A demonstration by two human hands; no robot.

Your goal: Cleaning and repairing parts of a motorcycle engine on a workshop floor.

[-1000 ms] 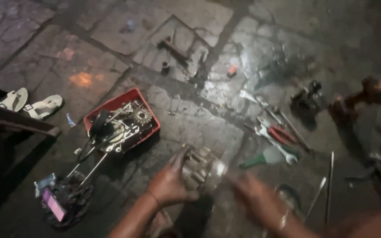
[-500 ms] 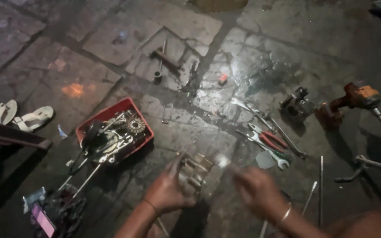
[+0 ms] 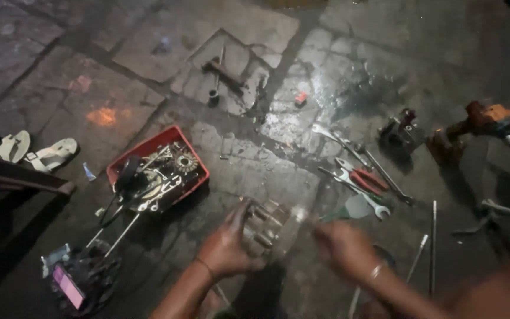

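While the left hand (image 3: 226, 247) curls around a grey finned metal engine part (image 3: 265, 227) low in the middle of the view, its fingers closed on the part's near side, the right hand (image 3: 342, 248) sits just beside it at about three o'clock. That right hand is blurred, so I cannot tell how far it is open or whether it grips anything; a pale smear at its fingertips may be a small tool meeting the part. The part is held just above the dark stone floor (image 3: 149, 53).

At ten o'clock from the part lies a red rectangular plastic tray (image 3: 199, 168) filled with gears, cables and metal pieces. At two o'clock, a cluster of spanners and red-handled pliers (image 3: 366, 179) lies on the floor, with long thin metal rods (image 3: 433, 236) near them at three o'clock. Farther off at two o'clock stands a small dark engine block (image 3: 401, 133), and beyond it an orange-bodied power tool (image 3: 484, 121). A pair of white sandals (image 3: 33, 150) rests well apart at nine o'clock, and a dark tangle of parts with a pink-lit object (image 3: 69, 285) lies at eight o'clock.
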